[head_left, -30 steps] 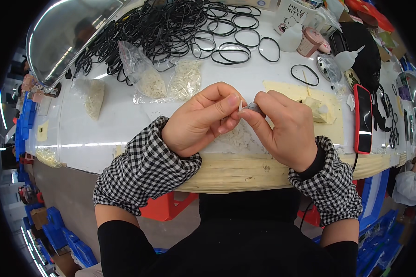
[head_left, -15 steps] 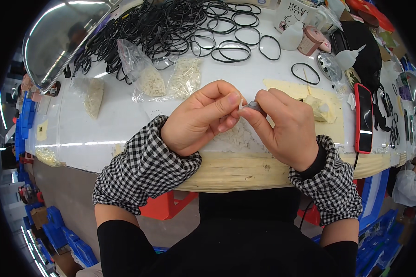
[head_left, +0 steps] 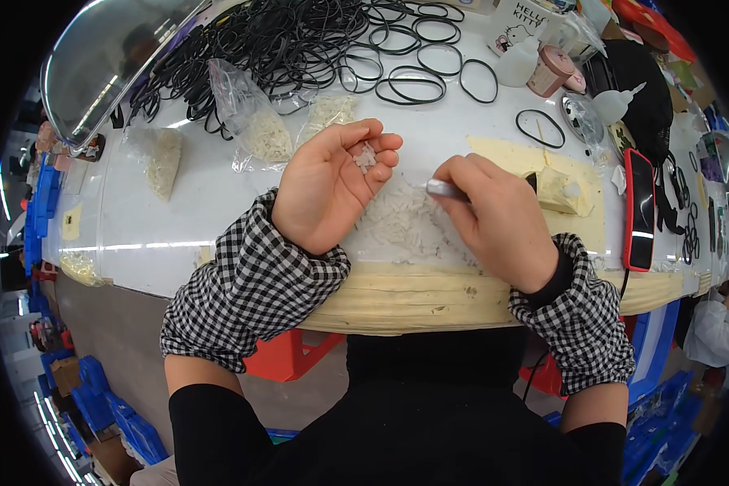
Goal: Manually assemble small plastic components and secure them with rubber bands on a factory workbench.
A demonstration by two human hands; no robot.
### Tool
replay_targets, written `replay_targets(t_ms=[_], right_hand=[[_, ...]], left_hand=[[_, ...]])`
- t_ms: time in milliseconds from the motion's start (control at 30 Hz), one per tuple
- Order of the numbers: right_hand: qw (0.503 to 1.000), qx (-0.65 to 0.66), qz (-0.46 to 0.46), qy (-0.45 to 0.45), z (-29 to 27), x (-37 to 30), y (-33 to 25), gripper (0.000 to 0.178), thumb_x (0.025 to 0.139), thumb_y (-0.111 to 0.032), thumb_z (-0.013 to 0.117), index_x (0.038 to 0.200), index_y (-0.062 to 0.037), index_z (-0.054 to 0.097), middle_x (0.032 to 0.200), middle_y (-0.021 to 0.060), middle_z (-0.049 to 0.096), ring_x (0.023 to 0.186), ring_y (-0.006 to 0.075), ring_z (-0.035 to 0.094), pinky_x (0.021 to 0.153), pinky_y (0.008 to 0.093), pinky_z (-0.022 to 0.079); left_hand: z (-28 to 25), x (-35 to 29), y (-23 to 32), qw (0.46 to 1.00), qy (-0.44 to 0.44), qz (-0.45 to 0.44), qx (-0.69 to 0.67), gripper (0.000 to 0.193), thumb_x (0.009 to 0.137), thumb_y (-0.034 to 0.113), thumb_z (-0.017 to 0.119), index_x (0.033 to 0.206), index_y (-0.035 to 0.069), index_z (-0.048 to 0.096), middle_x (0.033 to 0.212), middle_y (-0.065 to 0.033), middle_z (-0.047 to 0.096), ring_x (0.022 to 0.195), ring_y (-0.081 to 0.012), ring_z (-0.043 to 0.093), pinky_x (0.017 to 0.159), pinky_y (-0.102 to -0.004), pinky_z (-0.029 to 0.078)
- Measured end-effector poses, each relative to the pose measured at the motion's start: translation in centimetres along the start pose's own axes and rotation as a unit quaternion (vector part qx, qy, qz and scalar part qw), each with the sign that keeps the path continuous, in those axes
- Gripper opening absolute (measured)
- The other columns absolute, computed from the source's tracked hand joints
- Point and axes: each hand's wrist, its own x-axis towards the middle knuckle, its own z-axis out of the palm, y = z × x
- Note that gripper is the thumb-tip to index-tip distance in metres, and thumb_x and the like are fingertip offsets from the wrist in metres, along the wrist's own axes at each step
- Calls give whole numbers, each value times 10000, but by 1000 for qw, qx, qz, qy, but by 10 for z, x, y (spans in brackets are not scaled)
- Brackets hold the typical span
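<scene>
Cupped with its palm turned up, my left hand (head_left: 324, 190) holds a few small white pieces (head_left: 364, 157) at the base of its curled fingers. My right hand (head_left: 498, 219) pinches a short grey metal tool (head_left: 445, 190) between thumb and bent index finger; its exact kind is mostly hidden by the fingers. Between and below the hands, a loose scatter of white slivers (head_left: 405, 223) lies on the white tabletop. Beyond my left hand are clear plastic bags of pale small parts, one bag (head_left: 267, 138) standing partly upright and another bag (head_left: 329, 112) partly covered by the fingers.
Black rubber-like loops (head_left: 251, 65) are heaped at the back, with several lying singly. A third bag (head_left: 164, 164) lies at the left. Right of my right hand are a yellowish block (head_left: 560, 193), a red-edged phone (head_left: 638, 211) and white squeeze bottles (head_left: 517, 65). Yellow tape (head_left: 413, 296) covers the front edge.
My hands have moved apart. The left has turned palm up and opened into a cup, showing the white pieces; the right, still gripping the grey tool, has drawn slightly away and lower.
</scene>
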Motion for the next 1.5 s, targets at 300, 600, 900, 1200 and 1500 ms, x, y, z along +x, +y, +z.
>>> replay_targets(t_ms=[300, 600, 900, 1200, 1500], right_hand=[[999, 18, 28, 26, -13, 2, 2, 77, 812, -28, 586, 852, 16, 537, 775, 160, 577, 700, 348, 565, 608, 394, 457], [997, -61, 46, -19, 1, -2, 4, 135, 810, -56, 605, 882, 14, 514, 819, 156, 562, 715, 343, 571, 606, 397, 454], [996, -19, -28, 86, 0, 4, -6, 206, 738, 12, 602, 909, -32, 496, 858, 105, 524, 640, 280, 592, 528, 346, 474], [980, 54, -143, 130, -4, 7, -2, 294, 669, 55, 632, 931, -40, 539, 847, 69, 521, 624, 227, 585, 512, 297, 478], [990, 45, -82, 110, -16, 7, -17, 192, 788, -170, 693, 862, -46, 567, 711, 71, 540, 573, 213, 565, 484, 280, 443]], left_hand=[[-7, 0, 0, 1000, -26, -4, 8, 194, 931, 125, 472, 1024, -43, 503, 957, -125, 548, 827, -181, 558, 720, -257, 495], [0, -3, -2, 997, -27, -11, 74, 210, 921, 129, 529, 1052, -35, 533, 941, -77, 555, 815, -136, 545, 728, -223, 471], [5, -6, -6, 979, -66, -68, 179, 264, 960, 225, 510, 1071, -9, 560, 907, -20, 564, 809, -79, 525, 718, -189, 452], [7, -10, -6, 966, -175, -140, 127, 219, 956, 232, 526, 997, 26, 588, 848, 4, 573, 742, -55, 502, 661, -169, 434], [10, -10, -5, 982, -139, -76, 106, 162, 955, 205, 518, 962, 47, 549, 828, 11, 541, 745, -45, 483, 692, -179, 422]])
